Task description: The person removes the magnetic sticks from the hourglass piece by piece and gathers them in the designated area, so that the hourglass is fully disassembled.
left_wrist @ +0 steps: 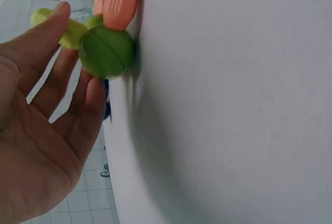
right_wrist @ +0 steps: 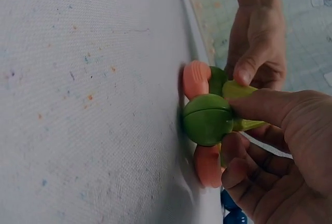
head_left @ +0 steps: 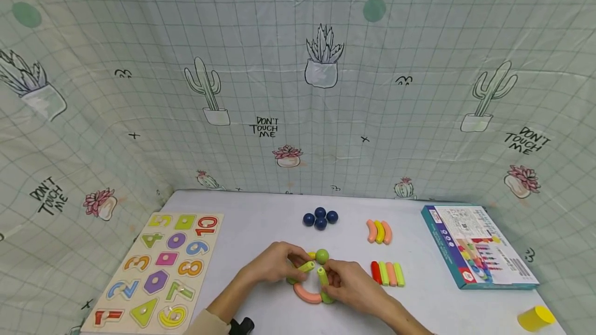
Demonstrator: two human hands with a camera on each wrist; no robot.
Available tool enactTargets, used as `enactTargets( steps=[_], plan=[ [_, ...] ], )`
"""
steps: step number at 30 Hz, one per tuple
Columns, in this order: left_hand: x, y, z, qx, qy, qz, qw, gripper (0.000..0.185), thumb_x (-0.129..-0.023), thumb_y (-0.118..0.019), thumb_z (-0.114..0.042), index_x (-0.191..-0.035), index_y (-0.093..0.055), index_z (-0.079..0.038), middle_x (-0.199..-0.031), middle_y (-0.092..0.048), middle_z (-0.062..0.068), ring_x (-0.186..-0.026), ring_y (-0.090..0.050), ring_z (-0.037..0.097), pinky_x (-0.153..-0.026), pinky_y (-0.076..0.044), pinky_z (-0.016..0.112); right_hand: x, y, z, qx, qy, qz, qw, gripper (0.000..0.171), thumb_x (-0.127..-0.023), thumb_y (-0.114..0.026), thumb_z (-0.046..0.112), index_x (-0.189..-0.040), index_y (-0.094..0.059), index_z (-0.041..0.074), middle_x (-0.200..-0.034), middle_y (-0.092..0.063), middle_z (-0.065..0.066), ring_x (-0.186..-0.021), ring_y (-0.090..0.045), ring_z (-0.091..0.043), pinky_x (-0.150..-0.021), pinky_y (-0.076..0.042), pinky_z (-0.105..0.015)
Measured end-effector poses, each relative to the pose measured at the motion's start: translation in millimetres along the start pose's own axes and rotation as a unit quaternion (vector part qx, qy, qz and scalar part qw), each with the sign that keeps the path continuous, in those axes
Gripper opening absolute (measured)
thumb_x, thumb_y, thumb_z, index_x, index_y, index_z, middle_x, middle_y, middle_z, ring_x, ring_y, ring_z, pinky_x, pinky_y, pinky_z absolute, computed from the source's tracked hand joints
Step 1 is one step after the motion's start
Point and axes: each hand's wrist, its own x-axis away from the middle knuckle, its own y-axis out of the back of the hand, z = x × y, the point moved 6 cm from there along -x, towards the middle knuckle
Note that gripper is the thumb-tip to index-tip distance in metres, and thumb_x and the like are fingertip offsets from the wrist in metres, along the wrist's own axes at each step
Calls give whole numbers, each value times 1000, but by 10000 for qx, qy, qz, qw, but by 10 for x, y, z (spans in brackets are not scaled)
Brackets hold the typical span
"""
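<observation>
A ring of toy building pieces lies on the white table, with green balls at its corners and a curved salmon rod [head_left: 308,294] along the near side. My left hand [head_left: 282,262] pinches a yellow-green rod [head_left: 306,267] that tilts up from a green ball [left_wrist: 107,51]. Between thumb and fingers, my right hand [head_left: 350,284] holds a second yellow-green rod [head_left: 322,276], standing on another green ball [right_wrist: 208,120]. The upper ends of the two rods lean close to each other. A further green ball [head_left: 322,256] sits at the far side, beside a yellow piece [head_left: 312,255].
Several dark blue balls [head_left: 320,224] sit farther back. Curved rods [head_left: 379,232] and straight rods [head_left: 392,274] lie to the right. A number puzzle board [head_left: 151,273] lies left; a flat box [head_left: 481,247] and a yellow cylinder [head_left: 536,318] stand right. A patterned cloth hangs behind.
</observation>
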Motion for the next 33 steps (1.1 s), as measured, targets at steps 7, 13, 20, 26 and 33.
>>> enactTargets(
  steps=[7, 13, 20, 26, 33],
  plan=[
    [31, 64, 21, -26, 104, 110, 9999, 24, -79, -85, -9, -101, -78, -15, -93, -75, -8, -83, -66, 7, -77, -53, 23, 14, 3, 19, 183, 160, -85, 9997, 22, -87, -78, 19, -106, -66, 20, -82, -58, 13, -72, -53, -3, -63, -48, -22],
    [31, 70, 28, -102, 101, 104, 9998, 22, -78, -86, -8, -98, -79, -13, -92, -75, -6, -81, -66, 7, -75, -53, 23, 20, 21, 17, 188, 101, -154, 9997, 23, -88, -78, 22, -108, -67, 20, -84, -58, 13, -73, -54, -3, -64, -49, -22],
    [19, 52, 53, -131, 184, 116, 9997, 21, -79, -86, -8, -98, -80, -13, -91, -75, -7, -81, -65, 6, -76, -52, 23, 140, 297, -87, 36, -219, -742, 9970, 24, -90, -77, 26, -109, -70, 13, -89, -64, 10, -77, -59, -4, -63, -51, -22],
    [24, 46, 52, -85, 251, 92, 9996, 21, -79, -86, -9, -98, -79, -14, -92, -74, -7, -82, -65, 8, -76, -52, 25, 430, 722, -388, -165, -1030, -1311, 9859, 32, -89, -77, 28, -115, -70, 9, -88, -67, 5, -78, -61, -10, -63, -52, -24],
    [37, 45, 58, -80, 267, 85, 9996, 21, -78, -86, -9, -98, -79, -14, -91, -74, -7, -82, -65, 8, -76, -52, 25, 824, 1059, -858, 52, -2007, -1343, 9704, 52, -92, -74, 32, -134, -58, 6, -90, -66, 0, -78, -59, -15, -63, -50, -26]
  ],
)
